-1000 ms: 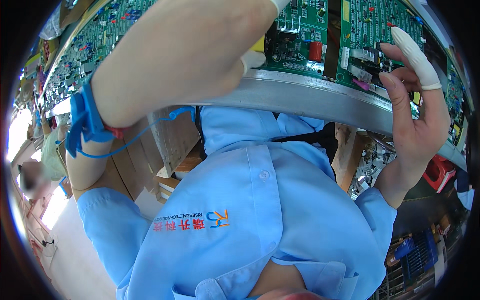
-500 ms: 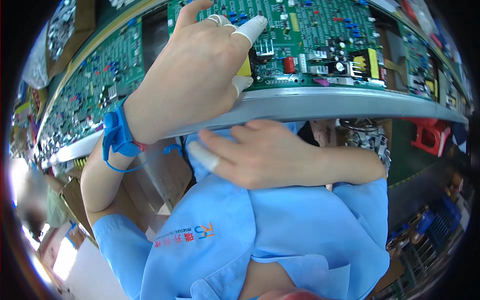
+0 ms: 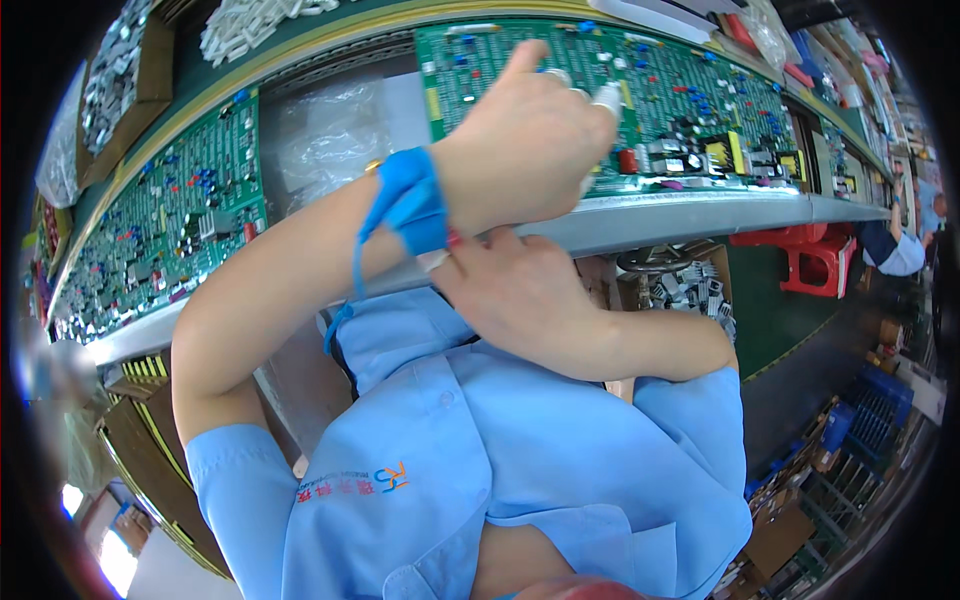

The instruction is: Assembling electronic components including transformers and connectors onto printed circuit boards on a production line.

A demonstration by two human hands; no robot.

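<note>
A large green circuit board point(image 3: 680, 110), crowded with small parts, lies along the metal rail point(image 3: 700, 208). My left hand point(image 3: 535, 135) rests over its left part, fingers apart, one stretched toward the board's far edge and others bent. White finger cots cover some fingertips, and a blue strap point(image 3: 415, 200) circles the wrist. My right hand point(image 3: 520, 290) is in front of the rail, just below the left wrist. Its fingers are loosely bent and partly spread, one with a white cot close to the strap. I see nothing held in it.
Another green circuit board point(image 3: 180, 220) lies to the left, past a clear plastic sheet point(image 3: 330, 130). White parts point(image 3: 260, 25) are piled at the far left, beside a cardboard box point(image 3: 155, 60) of metal pieces. A red stool point(image 3: 815, 262) stands at the right.
My left hand and the circuit board under it have moved right, widening the gap to the left board. My right hand has come up close to the left wrist.
</note>
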